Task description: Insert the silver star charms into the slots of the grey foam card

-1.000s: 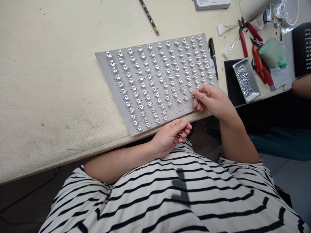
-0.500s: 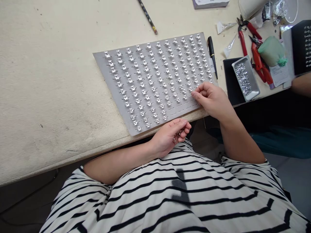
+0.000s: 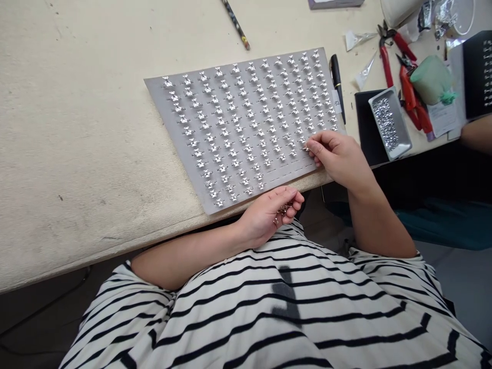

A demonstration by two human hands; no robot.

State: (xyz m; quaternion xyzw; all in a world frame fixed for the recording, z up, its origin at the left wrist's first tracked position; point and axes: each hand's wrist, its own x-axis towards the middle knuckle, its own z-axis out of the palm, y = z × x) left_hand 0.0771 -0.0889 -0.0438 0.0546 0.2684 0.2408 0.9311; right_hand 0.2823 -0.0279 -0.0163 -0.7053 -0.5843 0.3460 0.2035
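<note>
A grey card (image 3: 180, 138) lies on the cream table, covered with rows of small silver ornaments (image 3: 246, 118). My right hand (image 3: 338, 156) rests at the card's near right corner, its fingertips pinched on one small silver piece against the card. My left hand (image 3: 269, 212) sits below the table edge by my striped shirt, its fingers curled round several small silver pieces. The card's nearest rows show bare slits on the right side.
To the right stand a metal tray of silver bits (image 3: 388, 123), a black pen (image 3: 337, 84), red pliers (image 3: 407, 87) and a green pouch (image 3: 430, 79). A pencil (image 3: 236, 25) lies at the back. Another person's arm (image 3: 476, 136) shows at the right edge.
My right hand has shifted slightly along the card's near right corner, its pinch pressed to the card. My left hand stays where it was.
</note>
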